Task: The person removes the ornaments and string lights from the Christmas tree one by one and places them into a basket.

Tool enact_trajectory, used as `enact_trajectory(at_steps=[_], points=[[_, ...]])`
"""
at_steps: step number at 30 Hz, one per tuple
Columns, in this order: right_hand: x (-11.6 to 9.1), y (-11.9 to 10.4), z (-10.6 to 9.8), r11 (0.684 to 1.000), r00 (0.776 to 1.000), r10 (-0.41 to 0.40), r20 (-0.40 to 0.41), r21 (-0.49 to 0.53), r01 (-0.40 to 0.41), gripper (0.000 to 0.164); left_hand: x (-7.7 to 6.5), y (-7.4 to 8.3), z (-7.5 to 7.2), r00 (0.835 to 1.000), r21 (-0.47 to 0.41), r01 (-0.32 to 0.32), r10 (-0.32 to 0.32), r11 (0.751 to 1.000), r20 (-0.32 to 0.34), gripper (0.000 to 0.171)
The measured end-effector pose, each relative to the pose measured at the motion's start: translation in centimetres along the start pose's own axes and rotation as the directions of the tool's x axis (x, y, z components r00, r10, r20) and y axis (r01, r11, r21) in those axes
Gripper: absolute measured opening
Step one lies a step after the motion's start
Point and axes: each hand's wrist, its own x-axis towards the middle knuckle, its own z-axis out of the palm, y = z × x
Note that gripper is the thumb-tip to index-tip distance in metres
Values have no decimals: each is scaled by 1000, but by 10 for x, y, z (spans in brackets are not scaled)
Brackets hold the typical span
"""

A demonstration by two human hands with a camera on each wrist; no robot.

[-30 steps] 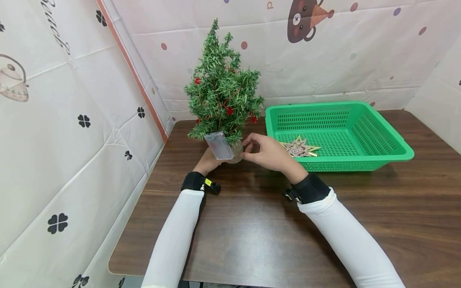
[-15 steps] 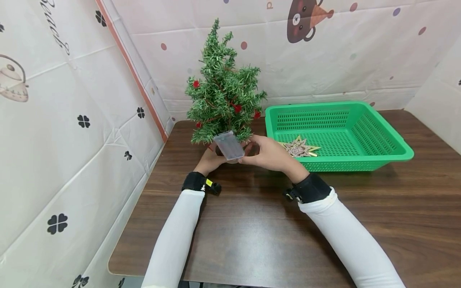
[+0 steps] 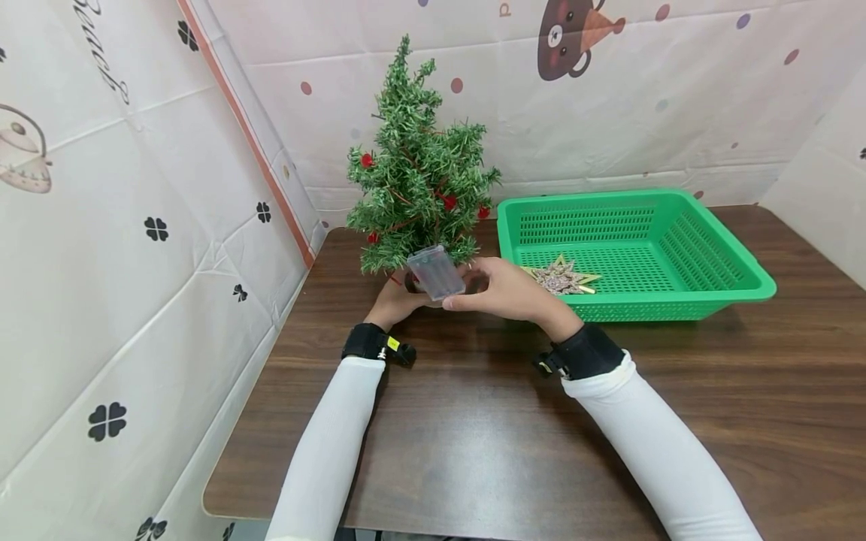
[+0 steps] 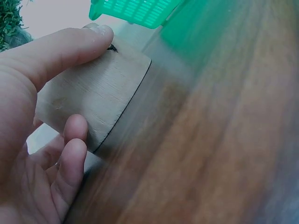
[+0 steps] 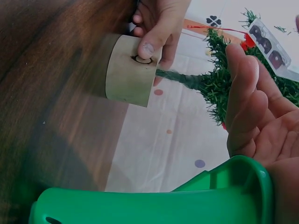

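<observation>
A small artificial Christmas tree (image 3: 419,165) with red baubles stands at the table's back left. My left hand (image 3: 395,302) grips its round wooden base (image 4: 93,88), thumb on the near face and fingers round the side. In front of the lower branches sits a small clear plastic battery case (image 3: 436,272), tilted, with dark round shapes inside. My right hand (image 3: 510,289) reaches in from the right and pinches the case, its thumb over the lower corner. Its fingers lie partly behind the case, so their contact is partly hidden.
A green plastic basket (image 3: 731,282) stands to the right, close to my right wrist. Glittery star ornaments (image 3: 561,278) lie inside at its left end. Patterned sheets cover the walls behind and left of the brown wooden table (image 3: 446,421).
The tree has turned slightly and the case has shifted right. My right thumb has moved left from beside the base onto the case. My left hand stays at the base.
</observation>
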Motion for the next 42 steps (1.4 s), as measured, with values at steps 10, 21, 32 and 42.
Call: enact_trajectory(at_steps=[10, 21, 32, 42], points=[[2, 1, 0, 998, 1000, -24, 9, 55, 24, 30, -2, 4, 2, 1000, -35, 27, -27, 999, 5, 65], [2, 2, 1, 999, 1000, -23, -17, 44, 24, 29, -2, 1, -1, 999, -80, 17, -14, 997, 36, 66], [2, 3, 2, 994, 998, -53, -34, 94, 56, 25, -7, -1, -4, 988, -44, 148, -146, 988, 45, 78], [-2, -5, -1, 993, 995, -71, -71, 93, 78, 23, -6, 3, -4, 993, -34, 108, -106, 994, 46, 68]])
